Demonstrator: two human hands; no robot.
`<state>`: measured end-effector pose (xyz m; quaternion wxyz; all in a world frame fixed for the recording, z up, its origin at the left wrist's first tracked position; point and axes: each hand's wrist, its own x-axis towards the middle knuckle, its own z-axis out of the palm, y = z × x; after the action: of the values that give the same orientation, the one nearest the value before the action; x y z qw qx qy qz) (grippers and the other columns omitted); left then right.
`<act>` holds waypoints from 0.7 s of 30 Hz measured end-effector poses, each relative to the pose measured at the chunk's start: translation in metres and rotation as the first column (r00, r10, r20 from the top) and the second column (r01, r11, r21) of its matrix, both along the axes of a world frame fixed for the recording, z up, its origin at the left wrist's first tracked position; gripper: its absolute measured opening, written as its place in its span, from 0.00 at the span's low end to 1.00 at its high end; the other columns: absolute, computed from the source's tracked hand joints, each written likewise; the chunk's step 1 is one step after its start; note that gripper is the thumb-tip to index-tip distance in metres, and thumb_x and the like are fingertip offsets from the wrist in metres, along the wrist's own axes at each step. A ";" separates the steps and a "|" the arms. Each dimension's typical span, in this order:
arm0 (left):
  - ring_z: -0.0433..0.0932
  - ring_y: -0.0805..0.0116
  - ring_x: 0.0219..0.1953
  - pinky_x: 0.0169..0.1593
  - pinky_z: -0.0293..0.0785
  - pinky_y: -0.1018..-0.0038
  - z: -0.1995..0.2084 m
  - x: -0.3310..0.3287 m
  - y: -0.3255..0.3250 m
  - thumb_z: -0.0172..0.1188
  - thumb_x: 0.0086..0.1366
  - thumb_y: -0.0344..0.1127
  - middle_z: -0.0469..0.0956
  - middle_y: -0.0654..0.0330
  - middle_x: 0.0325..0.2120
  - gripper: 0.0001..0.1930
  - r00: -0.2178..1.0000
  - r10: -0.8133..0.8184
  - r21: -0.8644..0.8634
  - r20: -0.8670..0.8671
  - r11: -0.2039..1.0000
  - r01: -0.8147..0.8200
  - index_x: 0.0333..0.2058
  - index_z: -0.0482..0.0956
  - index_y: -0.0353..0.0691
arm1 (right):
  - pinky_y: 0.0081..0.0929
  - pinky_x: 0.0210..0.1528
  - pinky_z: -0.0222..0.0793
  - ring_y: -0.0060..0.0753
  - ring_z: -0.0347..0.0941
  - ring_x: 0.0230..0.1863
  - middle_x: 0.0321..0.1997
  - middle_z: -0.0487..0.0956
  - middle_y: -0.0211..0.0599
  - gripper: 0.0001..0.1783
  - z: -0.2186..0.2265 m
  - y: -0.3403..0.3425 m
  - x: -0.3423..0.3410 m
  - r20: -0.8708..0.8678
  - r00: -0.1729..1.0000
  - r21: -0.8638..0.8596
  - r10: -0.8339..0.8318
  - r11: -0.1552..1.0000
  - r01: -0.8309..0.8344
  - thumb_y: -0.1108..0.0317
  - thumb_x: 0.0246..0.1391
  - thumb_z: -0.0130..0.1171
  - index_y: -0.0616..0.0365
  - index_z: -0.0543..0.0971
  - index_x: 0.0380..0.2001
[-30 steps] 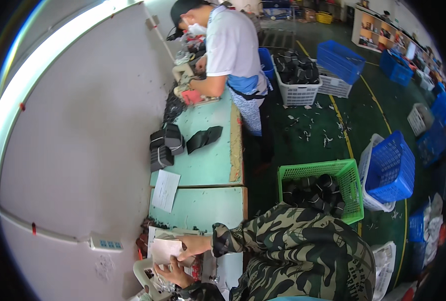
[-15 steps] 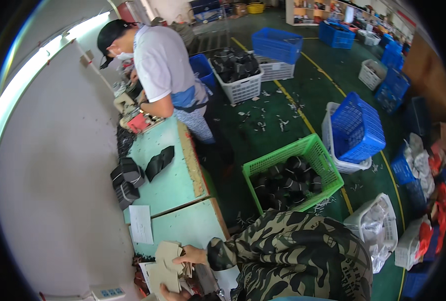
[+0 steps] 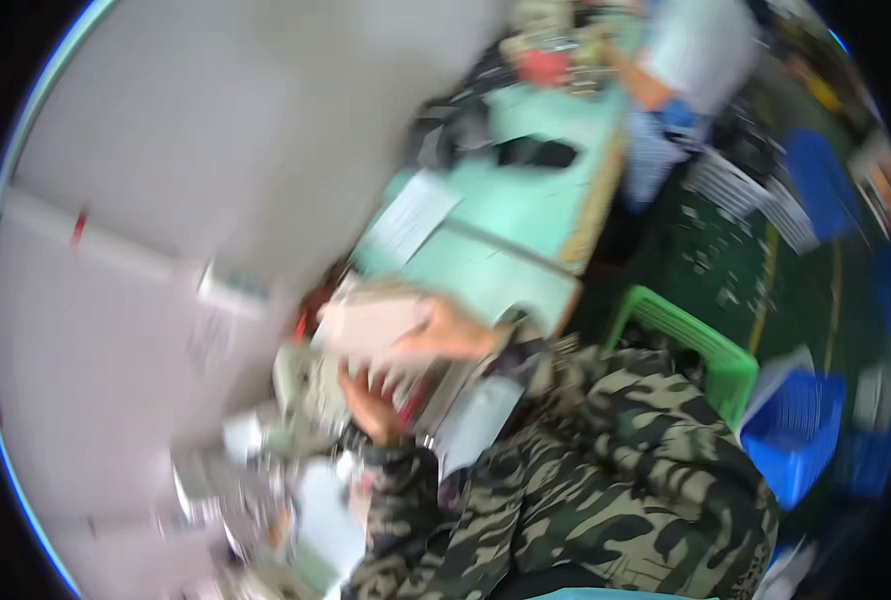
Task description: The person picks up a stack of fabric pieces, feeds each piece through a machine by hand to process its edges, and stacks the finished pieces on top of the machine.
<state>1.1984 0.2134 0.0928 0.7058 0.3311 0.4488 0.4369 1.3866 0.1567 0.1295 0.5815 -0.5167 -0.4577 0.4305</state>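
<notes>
Sheets [image 3: 363, 328] just left of ctr frame, R hand [image 3: 450, 331] pinches their right end. L hand [image 3: 370, 404] below, fingers half open, can't tell if gripping (blur). Imo keep edges flush.

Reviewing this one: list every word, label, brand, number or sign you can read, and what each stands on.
None can be read; the picture is blurred.
White sheet on the pale green bench: any writing too blurred.
Camouflage jacket: letter-like marks low down, too blurred.
Wall: faint scribble below the socket strip, nothing legible.
Pale flat pieces in the right hand: no lettering visible.
</notes>
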 end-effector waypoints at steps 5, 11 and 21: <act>0.63 0.43 0.65 0.61 0.69 0.54 -0.002 -0.127 0.062 0.64 0.52 0.28 0.52 0.42 0.68 0.51 0.878 -0.030 0.579 -0.477 0.741 0.340 0.71 0.44 0.41 | 0.48 0.45 0.73 0.55 0.77 0.43 0.39 0.82 0.45 0.23 -0.008 0.070 -0.093 0.828 0.552 -0.076 0.104 0.994 -0.074 0.60 0.41 0.68 0.56 0.79 0.43; 0.59 0.36 0.65 0.64 0.65 0.59 -0.007 -0.320 0.069 0.68 0.46 0.29 0.55 0.35 0.63 0.52 0.451 0.434 0.615 -0.780 0.664 0.424 0.69 0.48 0.35 | 0.44 0.50 0.68 0.49 0.76 0.47 0.44 0.80 0.42 0.36 -0.042 0.143 -0.288 0.894 0.415 0.070 0.169 0.861 -0.503 0.53 0.40 0.69 0.56 0.72 0.53; 0.60 0.39 0.65 0.65 0.63 0.55 0.003 -0.346 0.033 0.76 0.42 0.37 0.56 0.39 0.65 0.53 0.222 0.514 0.550 -0.829 0.675 0.491 0.67 0.57 0.39 | 0.42 0.53 0.65 0.48 0.73 0.46 0.43 0.77 0.43 0.39 -0.044 0.131 -0.335 0.913 0.345 0.018 0.217 0.824 -0.566 0.58 0.36 0.73 0.60 0.67 0.52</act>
<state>0.8524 0.2462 0.0962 0.0558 0.7748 0.5677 0.2727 1.0514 0.2877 0.0855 0.2116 -0.4280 -0.8670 0.1425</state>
